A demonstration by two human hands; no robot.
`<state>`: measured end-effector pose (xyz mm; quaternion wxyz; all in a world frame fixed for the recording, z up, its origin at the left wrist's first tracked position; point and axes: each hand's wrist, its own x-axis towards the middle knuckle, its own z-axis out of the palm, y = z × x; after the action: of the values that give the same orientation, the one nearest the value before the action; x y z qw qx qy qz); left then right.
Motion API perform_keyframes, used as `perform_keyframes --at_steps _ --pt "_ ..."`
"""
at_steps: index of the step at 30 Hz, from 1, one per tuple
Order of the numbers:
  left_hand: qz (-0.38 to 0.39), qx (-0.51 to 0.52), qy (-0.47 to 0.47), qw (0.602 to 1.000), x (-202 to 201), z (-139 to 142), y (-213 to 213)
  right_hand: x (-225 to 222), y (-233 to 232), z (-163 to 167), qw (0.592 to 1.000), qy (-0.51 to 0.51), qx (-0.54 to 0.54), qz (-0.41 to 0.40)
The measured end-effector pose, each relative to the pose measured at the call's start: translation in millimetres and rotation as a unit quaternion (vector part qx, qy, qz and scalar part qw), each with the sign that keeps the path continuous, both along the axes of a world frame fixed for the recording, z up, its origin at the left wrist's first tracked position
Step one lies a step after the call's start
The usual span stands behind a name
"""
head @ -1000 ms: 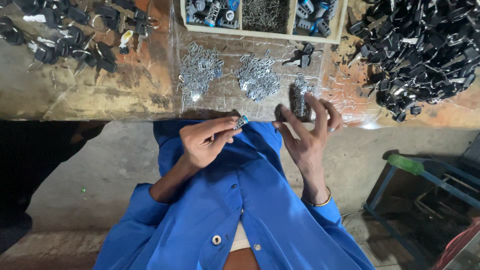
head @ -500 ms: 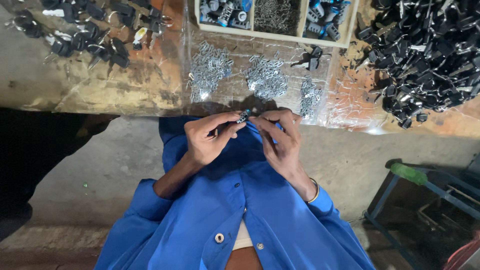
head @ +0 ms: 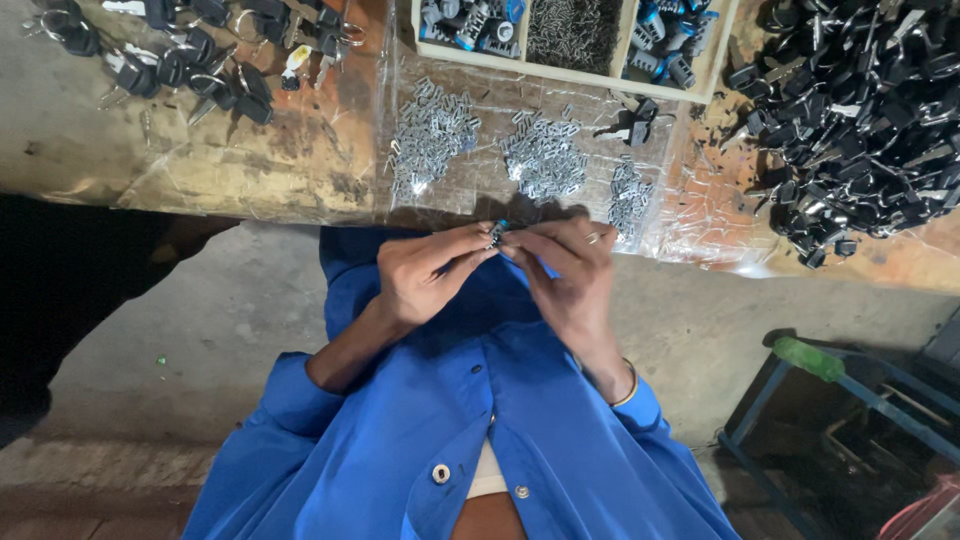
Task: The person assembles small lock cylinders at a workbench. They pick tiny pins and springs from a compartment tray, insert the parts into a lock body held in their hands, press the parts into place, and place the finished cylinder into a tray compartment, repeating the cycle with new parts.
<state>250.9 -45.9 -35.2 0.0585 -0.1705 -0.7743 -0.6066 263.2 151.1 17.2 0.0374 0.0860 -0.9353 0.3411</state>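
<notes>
Left hand [head: 425, 280]: raised just off the desk [head: 200, 160] edge, above the lap; grip closed, thumb and fingertips pinching a small dark part [head: 497, 234].
Right hand [head: 570, 275]: meets the left at the same small dark part; fingers curled, grip closed on its other end.
Small dark part: held between both hands, in front of the desk edge, over the blue shirt [head: 470, 420]; detail too small to tell.
Metal pieces [head: 432, 135]: three loose silvery heaps on clear plastic sheet, just beyond the hands.
Tray [head: 570, 72]: wooden, compartmented, holding small parts.
Black parts pile [head: 860, 110]: large heap at far right of desk.
Black keys [head: 190, 65]: scattered upper left.
</notes>
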Motion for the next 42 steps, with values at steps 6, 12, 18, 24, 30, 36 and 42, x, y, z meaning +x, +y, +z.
perform_keyframes --at_steps 6,12,18,24,30,36,42 --pt "-0.005 0.103 -0.133 0.986 5 -2 0 5 13 2 0.984 0.074 0.158 -0.033" --pt "0.004 0.109 -0.165 0.980 8 -9 2 9 22 0 0.993 0.051 0.088 -0.056" --pt "-0.004 0.143 -0.172 0.975 10 -12 6 13 25 -6 0.985 0.108 0.127 -0.035" --pt "-0.007 0.125 -0.166 0.978 8 -10 4 13 28 -6 0.993 0.114 0.035 0.011" --pt "-0.015 0.105 -0.151 0.983 8 -4 0 12 5 -3 0.993 0.043 -0.104 -0.035" --pt "-0.029 0.075 -0.139 0.987 6 0 -4 6 -14 0 0.984 0.003 -0.165 -0.067" --pt "-0.023 -0.023 -0.007 0.999 3 0 -5 9 -14 9 0.997 0.076 0.010 -0.019"
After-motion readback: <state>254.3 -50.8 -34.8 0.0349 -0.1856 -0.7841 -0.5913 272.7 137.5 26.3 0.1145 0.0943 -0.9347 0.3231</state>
